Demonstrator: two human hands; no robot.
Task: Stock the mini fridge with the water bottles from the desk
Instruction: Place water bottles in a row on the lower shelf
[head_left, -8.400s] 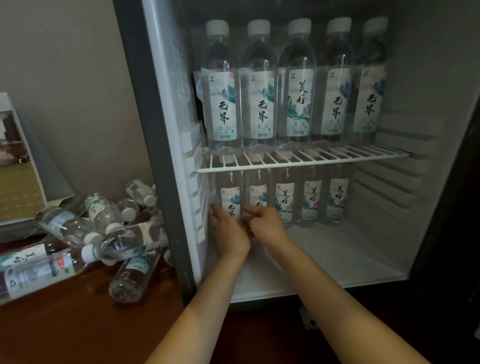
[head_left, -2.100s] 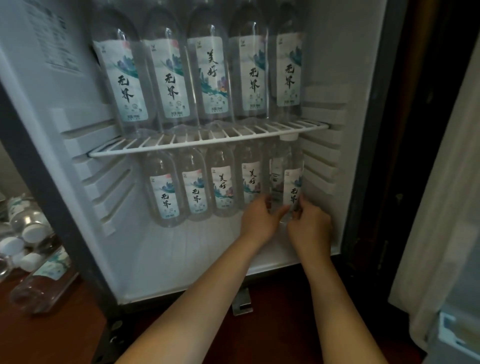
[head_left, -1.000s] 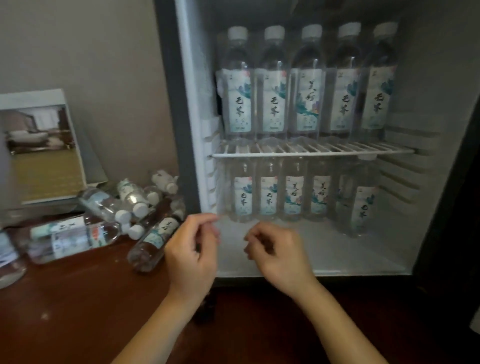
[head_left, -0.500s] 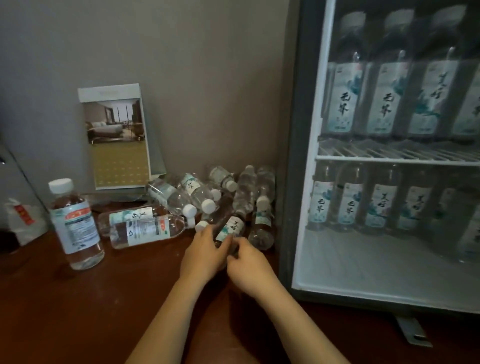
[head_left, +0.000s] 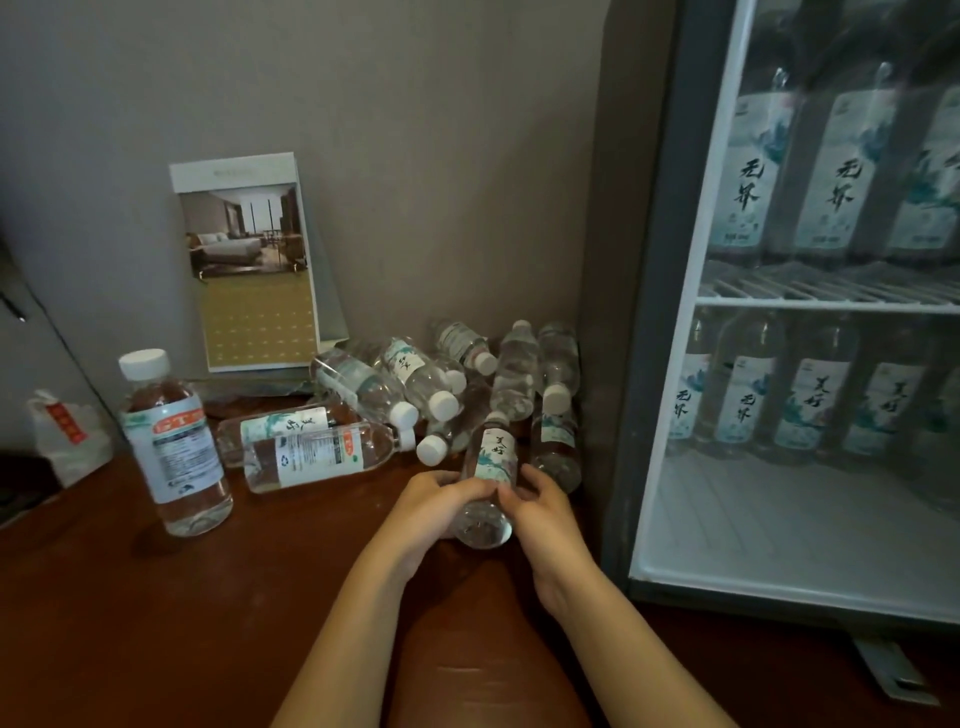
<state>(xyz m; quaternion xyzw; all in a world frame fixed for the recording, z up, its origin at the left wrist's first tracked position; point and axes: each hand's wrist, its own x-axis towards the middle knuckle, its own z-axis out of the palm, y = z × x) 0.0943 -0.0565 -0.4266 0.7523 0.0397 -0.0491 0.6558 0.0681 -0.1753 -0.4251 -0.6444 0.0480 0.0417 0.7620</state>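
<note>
A small water bottle (head_left: 491, 457) with a white-green label lies with its base toward me at the front of the pile on the brown desk (head_left: 208, 597). My left hand (head_left: 434, 506) grips its left side and my right hand (head_left: 540, 512) grips its right side. Behind it, several more bottles (head_left: 415, 384) lie heaped against the wall. The open mini fridge (head_left: 654, 312) stands on the right, with a row of upright bottles (head_left: 826, 182) on its wire shelf (head_left: 831, 299) and another row (head_left: 810, 410) on its floor.
A taller bottle with a red-green label (head_left: 174, 447) stands upright at the left. A similar one (head_left: 317, 454) lies on its side. A hotel calendar card (head_left: 247, 265) leans on the wall, and a white plastic bag (head_left: 67, 436) sits at the far left.
My view has swung left from the fridge to the desk. Both hands left the fridge, reached the pile and closed around one lying bottle, pulling it toward me.
</note>
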